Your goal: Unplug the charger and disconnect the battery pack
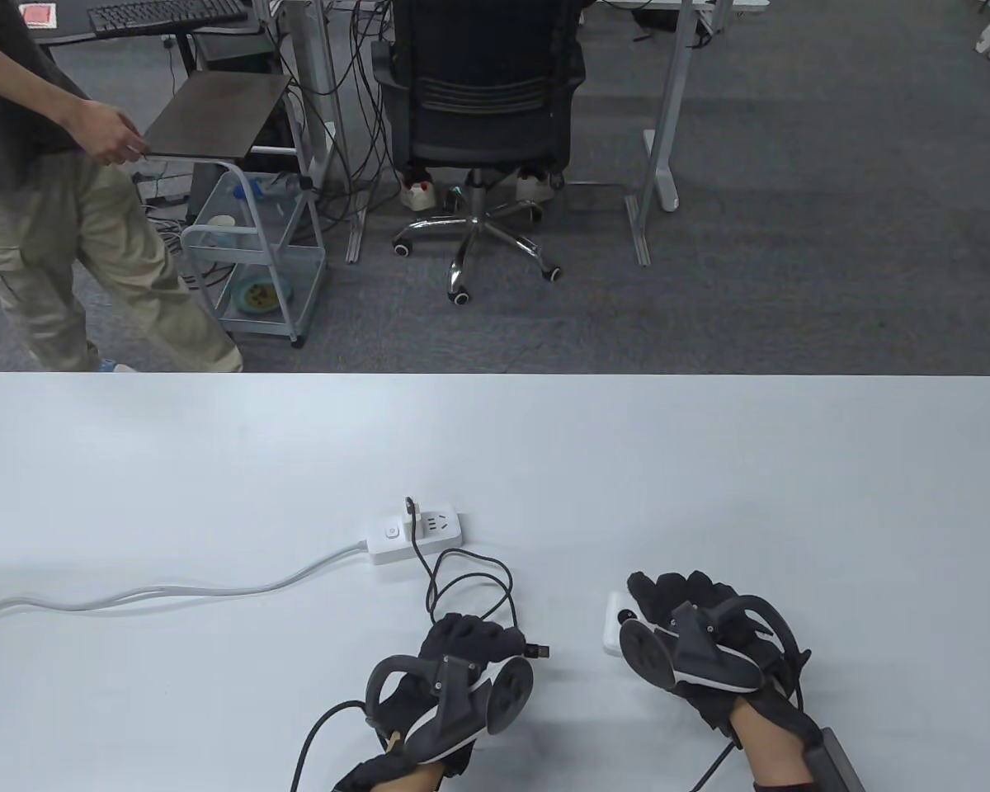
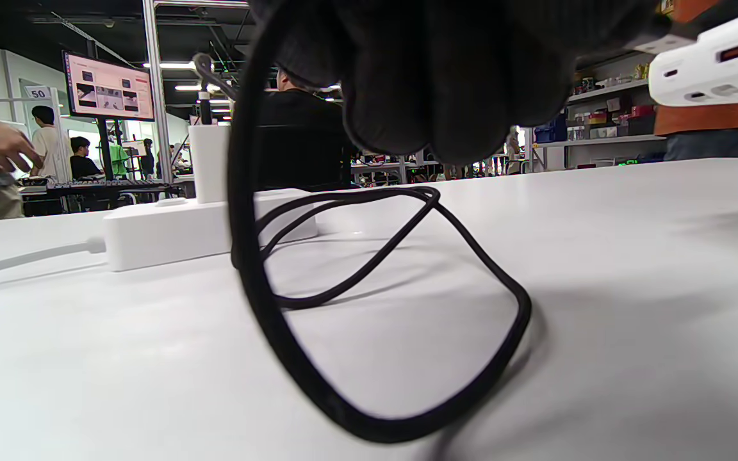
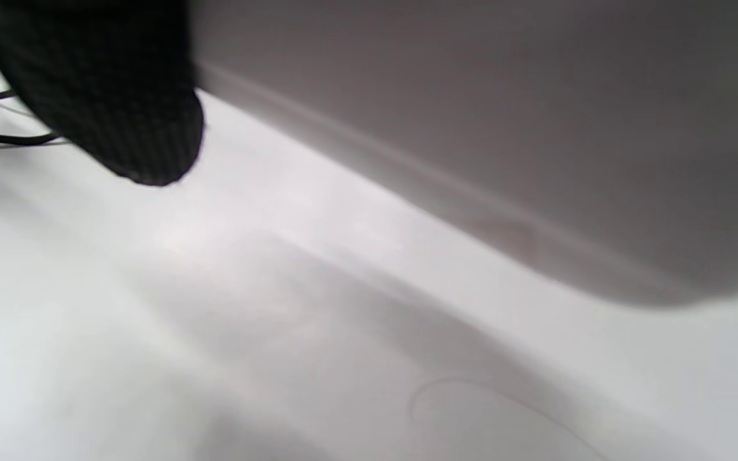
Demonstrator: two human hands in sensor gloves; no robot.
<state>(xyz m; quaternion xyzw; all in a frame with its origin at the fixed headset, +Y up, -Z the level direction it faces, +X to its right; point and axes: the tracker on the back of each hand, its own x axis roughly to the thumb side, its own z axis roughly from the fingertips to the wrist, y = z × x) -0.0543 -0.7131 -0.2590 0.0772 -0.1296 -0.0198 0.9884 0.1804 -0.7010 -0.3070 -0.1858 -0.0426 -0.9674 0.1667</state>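
Two grips — blk looped cable point(image 1: 470, 577), wht slab pack point(image 1: 613, 631).

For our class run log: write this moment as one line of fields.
left hand: holds cable, plug free | right hand: holds battery pack | charger: in power strip

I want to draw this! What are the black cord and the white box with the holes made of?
The black cable looks like rubbery or woven-sleeved cord, matte: it bends in soft loops with no shine. The power strip looks like smooth hard white plastic, with crisp edges and a slight sheen. The battery pack looks like similar white plastic.
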